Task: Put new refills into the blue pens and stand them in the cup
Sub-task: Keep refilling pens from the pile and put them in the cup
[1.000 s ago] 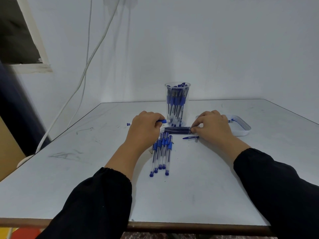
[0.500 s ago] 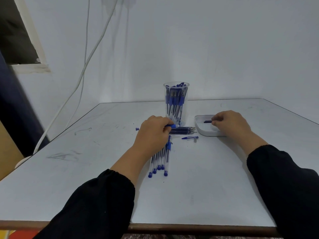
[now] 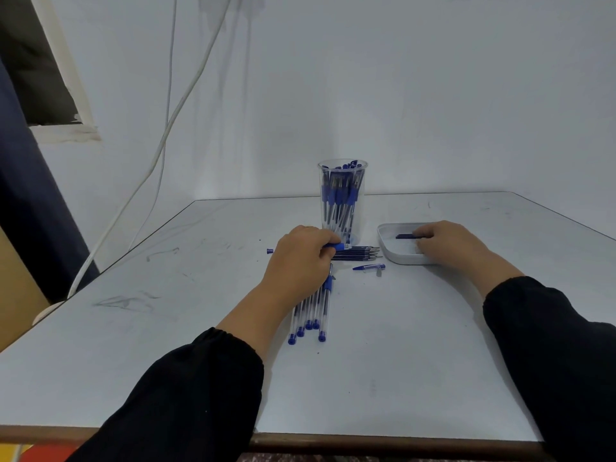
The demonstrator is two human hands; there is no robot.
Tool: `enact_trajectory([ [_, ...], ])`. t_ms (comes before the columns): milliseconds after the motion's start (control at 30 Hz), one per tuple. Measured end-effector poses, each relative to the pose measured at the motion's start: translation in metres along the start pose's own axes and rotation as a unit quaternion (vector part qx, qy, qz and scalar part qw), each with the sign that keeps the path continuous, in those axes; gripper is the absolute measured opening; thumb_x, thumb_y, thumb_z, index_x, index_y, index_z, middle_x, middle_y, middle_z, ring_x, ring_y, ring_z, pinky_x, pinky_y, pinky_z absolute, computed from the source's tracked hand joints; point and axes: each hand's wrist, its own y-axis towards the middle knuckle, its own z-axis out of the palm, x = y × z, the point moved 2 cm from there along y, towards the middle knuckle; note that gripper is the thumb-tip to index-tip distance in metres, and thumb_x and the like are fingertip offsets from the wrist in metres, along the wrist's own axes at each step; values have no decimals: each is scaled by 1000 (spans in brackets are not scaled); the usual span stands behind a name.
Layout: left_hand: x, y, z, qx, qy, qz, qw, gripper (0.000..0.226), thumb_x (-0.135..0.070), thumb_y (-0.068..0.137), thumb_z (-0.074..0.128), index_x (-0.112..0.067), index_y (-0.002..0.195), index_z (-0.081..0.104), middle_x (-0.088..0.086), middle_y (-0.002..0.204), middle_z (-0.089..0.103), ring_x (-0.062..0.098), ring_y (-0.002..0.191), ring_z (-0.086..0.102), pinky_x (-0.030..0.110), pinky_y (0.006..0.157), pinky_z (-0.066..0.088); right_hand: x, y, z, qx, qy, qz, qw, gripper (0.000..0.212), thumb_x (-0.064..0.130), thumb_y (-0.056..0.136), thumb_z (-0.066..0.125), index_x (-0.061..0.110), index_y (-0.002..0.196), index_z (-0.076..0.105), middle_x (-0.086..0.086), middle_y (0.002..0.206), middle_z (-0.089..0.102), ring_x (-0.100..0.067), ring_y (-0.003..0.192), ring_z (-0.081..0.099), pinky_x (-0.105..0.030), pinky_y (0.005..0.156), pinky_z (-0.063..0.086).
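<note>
Two hands work on the white table (image 3: 383,345). Left hand (image 3: 300,261), at centre frame, has its fingers curled round a blue pen (image 3: 338,246); the blue grip section protrudes at 3 o'clock from the fingers, and the pen's rear plug shows at 9 o'clock of the hand. Right hand (image 3: 450,243) rests inside the white tray (image 3: 386,248) at 3 o'clock of the cup, fingers curled and pinching a dark refill (image 3: 405,236) that lies across the tray floor — whether the refill is lifted off the floor cannot be told.

Clear cup (image 3: 342,198) stands upright at 12 o'clock of the left hand, just beyond the knuckles, and holds a bundle of blue pens standing on end.

Loose refills (image 3: 358,253) lie in a horizontal stack between the left hand and the tray, tips toward the tray. A pen cap (image 3: 368,267) lies at 6 o'clock of that stack, apart from it.

Four waiting pens (image 3: 310,311) lie side by side at 6 o'clock of the left hand — upper ends hidden under the hand and wrist, blue end plugs toward the viewer.

Black sleeves cover both forearms.
</note>
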Motion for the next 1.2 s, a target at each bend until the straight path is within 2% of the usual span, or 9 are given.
enact_trajectory([
  [100, 0, 0, 0, 2, 3, 3, 1000, 27, -12, 94, 49, -18, 115, 65, -2, 104, 65, 5, 93, 41, 16, 81, 29, 2, 4, 0, 7, -30, 14, 999, 38, 12, 89, 42, 24, 116, 65, -3, 123, 58, -25, 109, 52, -36, 90, 41],
  [200, -2, 0, -1, 2, 4, 4, 1000, 27, -13, 94, 49, -18, 115, 65, -1, 105, 65, 5, 93, 42, 17, 82, 30, 1, 9, 1, 28, -64, 22, 997, 39, 14, 94, 37, 23, 124, 60, -3, 131, 54, -24, 120, 47, -33, 96, 35],
  [267, -3, 0, -2, 4, 6, 1, 1000, 27, -13, 95, 49, -18, 116, 65, -1, 106, 65, 9, 96, 45, 17, 84, 31, 0, 11, 2, 32, -74, 22, 996, 41, 16, 92, 38, 27, 125, 59, -3, 131, 54, -26, 119, 48, -35, 95, 37],
  [400, -3, 0, -2, 5, 10, 0, 1000, 27, -13, 95, 49, -18, 116, 65, -1, 106, 65, 7, 94, 43, 16, 83, 30, 1, 9, 3, 11, -93, -4, 996, 39, 14, 85, 44, 30, 115, 64, -6, 115, 61, -29, 101, 52, -34, 79, 38],
  [500, -4, -1, -3, 4, 7, 0, 1000, 27, -13, 95, 49, -18, 116, 65, -1, 106, 65, 7, 95, 44, 17, 83, 30, 2, 7, 2, -6, -89, -1, 996, 29, 18, 81, 51, 41, 93, 63, -3, 112, 62, -29, 103, 54, -37, 89, 42],
  [567, -4, -1, -3, 4, 5, -3, 1000, 27, -12, 94, 49, -17, 116, 65, -1, 107, 64, 11, 99, 48, 17, 85, 31, 4, 7, 1, -17, -91, 3, 996, 21, 20, 81, 56, 40, 83, 61, 0, 108, 63, -26, 105, 55, -38, 95, 39],
  [867, -4, -1, -4, 5, 9, -8, 1000, 28, -13, 95, 49, -18, 117, 65, -1, 111, 64, 13, 104, 49, 20, 89, 32, 3, 6, -3, -43, -131, -18, 990, 14, 24, 89, 54, 36, 85, 57, 2, 104, 65, -25, 104, 56, -36, 90, 33],
  [1033, 0, -1, -4, -9, 6, -11, 1000, 26, -13, 95, 49, -18, 114, 66, -1, 108, 66, 14, 101, 49, 22, 88, 35, 10, -3, -14, -113, -65, -73, 989, 13, 27, 96, 48, 34, 90, 57, 5, 102, 67, -23, 102, 57, -36, 86, 30],
  [1200, -1, -1, -7, -20, 3, -18, 1000, 27, -14, 95, 49, -17, 116, 65, 0, 111, 66, 15, 105, 50, 24, 90, 34, 41, -26, -19, -82, 25, -149, 985, 12, 27, 96, 53, 30, 94, 65, 11, 86, 62, -16, 94, 58, -39, 100, 33],
])
